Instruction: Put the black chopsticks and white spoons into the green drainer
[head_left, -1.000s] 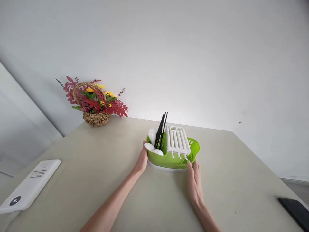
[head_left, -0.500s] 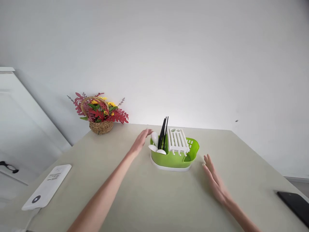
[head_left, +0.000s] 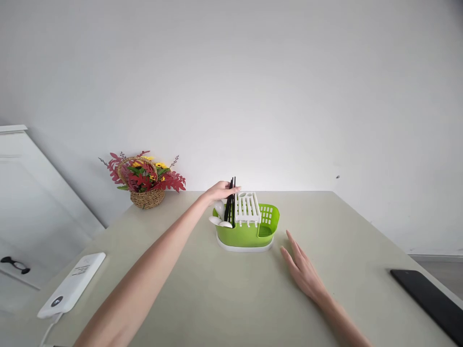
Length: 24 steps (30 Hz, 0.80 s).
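Observation:
A green cutlery drainer (head_left: 249, 235) on a white base stands in the middle of the beige table (head_left: 224, 294). It holds white spoons (head_left: 219, 216), black chopsticks (head_left: 230, 205) standing upright, and a white slotted rack (head_left: 247, 209). My left hand (head_left: 220, 191) reaches over the drainer's left side, its fingers closing round the tops of the chopsticks. My right hand (head_left: 303, 271) lies flat on the table, fingers stretched out, just right of and in front of the drainer, not touching it.
A wicker basket of red and yellow artificial flowers (head_left: 145, 179) sits at the back left by the wall. A white power bank (head_left: 72, 284) with a cable lies near the left edge. A black phone (head_left: 427, 298) lies at the right edge. A white door (head_left: 32, 193) is left of the table.
Both hands let go of the drainer's sides. My left hand rose to the chopstick tops; my right hand drew back and flattened on the table. The camera tilted up.

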Tool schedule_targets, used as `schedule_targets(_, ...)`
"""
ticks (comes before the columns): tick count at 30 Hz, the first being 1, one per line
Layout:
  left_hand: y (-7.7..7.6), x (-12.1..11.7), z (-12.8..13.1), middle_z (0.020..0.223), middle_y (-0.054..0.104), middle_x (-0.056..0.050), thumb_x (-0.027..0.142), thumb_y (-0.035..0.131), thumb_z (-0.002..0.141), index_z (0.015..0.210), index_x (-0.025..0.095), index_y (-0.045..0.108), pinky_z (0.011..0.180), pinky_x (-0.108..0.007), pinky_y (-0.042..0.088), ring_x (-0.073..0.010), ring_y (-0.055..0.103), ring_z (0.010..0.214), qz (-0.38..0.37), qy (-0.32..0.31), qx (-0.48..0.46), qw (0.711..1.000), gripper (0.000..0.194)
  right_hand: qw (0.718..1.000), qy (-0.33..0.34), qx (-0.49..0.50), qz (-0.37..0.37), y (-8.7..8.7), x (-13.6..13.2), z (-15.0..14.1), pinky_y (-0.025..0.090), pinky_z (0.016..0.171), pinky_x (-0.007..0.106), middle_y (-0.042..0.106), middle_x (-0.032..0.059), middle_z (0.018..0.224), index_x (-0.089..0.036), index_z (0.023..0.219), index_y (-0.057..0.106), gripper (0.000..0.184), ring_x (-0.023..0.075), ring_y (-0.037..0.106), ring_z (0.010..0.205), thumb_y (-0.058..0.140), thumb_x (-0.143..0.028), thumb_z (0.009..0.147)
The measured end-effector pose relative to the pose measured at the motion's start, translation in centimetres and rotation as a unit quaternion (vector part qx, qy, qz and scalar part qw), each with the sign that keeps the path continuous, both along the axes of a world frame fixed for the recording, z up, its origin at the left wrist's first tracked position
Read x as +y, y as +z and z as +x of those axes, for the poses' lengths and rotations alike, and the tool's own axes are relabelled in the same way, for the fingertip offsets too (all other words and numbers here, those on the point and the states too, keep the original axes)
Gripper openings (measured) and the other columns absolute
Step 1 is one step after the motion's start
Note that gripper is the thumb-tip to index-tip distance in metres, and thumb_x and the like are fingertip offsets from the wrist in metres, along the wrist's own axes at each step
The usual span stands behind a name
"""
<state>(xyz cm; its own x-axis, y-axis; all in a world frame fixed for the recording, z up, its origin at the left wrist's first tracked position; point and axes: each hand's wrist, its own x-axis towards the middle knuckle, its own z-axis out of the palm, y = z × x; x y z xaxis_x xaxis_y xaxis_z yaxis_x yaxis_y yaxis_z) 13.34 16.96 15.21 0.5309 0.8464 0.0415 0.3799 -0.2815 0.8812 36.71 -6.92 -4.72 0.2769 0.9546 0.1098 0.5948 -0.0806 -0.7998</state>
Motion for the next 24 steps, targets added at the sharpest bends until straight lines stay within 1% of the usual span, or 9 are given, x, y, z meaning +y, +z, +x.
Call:
schedule_targets(2, -0.3, 0.0, 0.3, 0.088, 0.076, -0.008, 0.059, 0.082, 0.074, 0.088, 0.013, 0.076, 0.082, -0.034, 0.051, -0.0245, 0.069, 0.088, 0.011, 0.009, 0.017, 1.000, 0.048, 1.000, -0.001, 0.000, 0.001, 0.0, 0.0, 0.0, 0.017, 0.131, 0.047, 0.026, 0.0023, 0.173, -0.025, 0.169, 0.020, 0.080, 0.0223, 0.022, 0.160, 0.032, -0.068, 0.102)
schedule_targets(4, -0.5, -0.1, 0.5, 0.093, 0.077, -0.009, 0.054, 0.075, 0.083, 0.088, 0.014, 0.077, 0.086, -0.035, 0.051, -0.0259, 0.070, 0.093, 0.026, 0.026, 0.024, 0.999, 0.040, 1.000, -0.002, -0.002, 0.007, 0.0, 0.0, 0.0, 0.019, 0.131, 0.048, 0.028, 0.0030, 0.172, -0.025, 0.168, 0.022, 0.080, 0.0232, 0.024, 0.159, 0.033, -0.068, 0.102)
schedule_targets(8, -0.6, -0.7, 0.5, 0.097, 0.079, -0.009, 0.045, 0.068, 0.090, 0.081, 0.018, 0.075, 0.096, -0.037, 0.052, -0.0276, 0.072, 0.103, 0.059, 0.066, 0.015, 0.996, 0.028, 1.000, 0.002, -0.011, 0.024, -0.3, 0.1, 0.1, 0.021, 0.130, 0.049, 0.031, 0.0051, 0.171, -0.022, 0.167, 0.028, 0.079, 0.0249, 0.026, 0.158, 0.035, -0.067, 0.102)
schedule_targets(10, -0.3, -0.8, 0.6, 0.094, 0.081, -0.009, 0.042, 0.065, 0.093, 0.081, 0.018, 0.072, 0.096, -0.037, 0.055, -0.0262, 0.075, 0.098, 0.060, 0.073, -0.002, 0.996, 0.028, 0.999, 0.003, -0.014, 0.031, -0.4, 0.2, 0.2, 0.022, 0.130, 0.050, 0.032, 0.0051, 0.171, -0.022, 0.166, 0.031, 0.077, 0.0253, 0.027, 0.158, 0.036, -0.066, 0.102)
schedule_targets(12, 0.3, -0.7, 0.6, 0.091, 0.081, -0.011, 0.042, 0.061, 0.098, 0.085, 0.017, 0.069, 0.091, -0.038, 0.059, -0.0246, 0.077, 0.088, 0.052, 0.077, -0.030, 0.995, 0.029, 0.999, 0.002, -0.016, 0.034, -0.4, 0.2, 0.2, 0.022, 0.130, 0.051, 0.033, 0.0049, 0.170, -0.023, 0.165, 0.032, 0.076, 0.0256, 0.028, 0.158, 0.036, -0.065, 0.102)
schedule_targets(15, 2.1, -0.2, 0.4, 0.092, 0.081, -0.017, 0.040, 0.057, 0.103, 0.091, 0.013, 0.064, 0.088, -0.042, 0.062, -0.0242, 0.079, 0.081, 0.051, 0.097, -0.082, 0.991, 0.030, 0.999, 0.005, -0.022, 0.033, -0.5, 0.3, 0.3, 0.023, 0.130, 0.050, 0.033, 0.0058, 0.170, -0.021, 0.165, 0.033, 0.076, 0.0257, 0.029, 0.157, 0.036, -0.065, 0.102)
schedule_targets(18, 4.8, 0.5, -0.9, 0.098, 0.080, -0.020, 0.037, 0.051, 0.108, 0.097, 0.012, 0.060, 0.093, -0.042, 0.061, -0.0235, 0.080, 0.089, 0.064, 0.133, -0.147, 0.978, 0.029, 0.999, 0.005, -0.027, 0.038, -0.6, 0.3, 0.3, 0.024, 0.130, 0.049, 0.034, 0.0066, 0.170, -0.020, 0.164, 0.034, 0.077, 0.0260, 0.030, 0.157, 0.036, -0.065, 0.102)
schedule_targets(21, 7.7, 1.3, -3.8, 0.099, 0.080, -0.019, 0.035, 0.053, 0.108, 0.097, 0.012, 0.057, 0.096, -0.043, 0.060, -0.0220, 0.079, 0.090, 0.054, 0.174, -0.278, 0.943, 0.026, 0.999, 0.002, -0.030, 0.042, -0.7, 0.2, 0.3, 0.026, 0.129, 0.049, 0.036, 0.0058, 0.169, -0.022, 0.163, 0.036, 0.074, 0.0260, 0.032, 0.156, 0.037, -0.064, 0.102)
schedule_targets(24, 10.0, 2.3, -8.0, 0.095, 0.078, -0.015, 0.025, 0.052, 0.108, 0.091, 0.013, 0.056, 0.095, -0.039, 0.061, -0.0196, 0.078, 0.090, 0.001, 0.169, -0.363, 0.916, 0.021, 0.999, 0.001, -0.031, 0.045, -0.8, 0.2, 0.3, 0.026, 0.129, 0.050, 0.037, 0.0059, 0.168, -0.021, 0.163, 0.037, 0.073, 0.0262, 0.033, 0.156, 0.038, -0.062, 0.102)
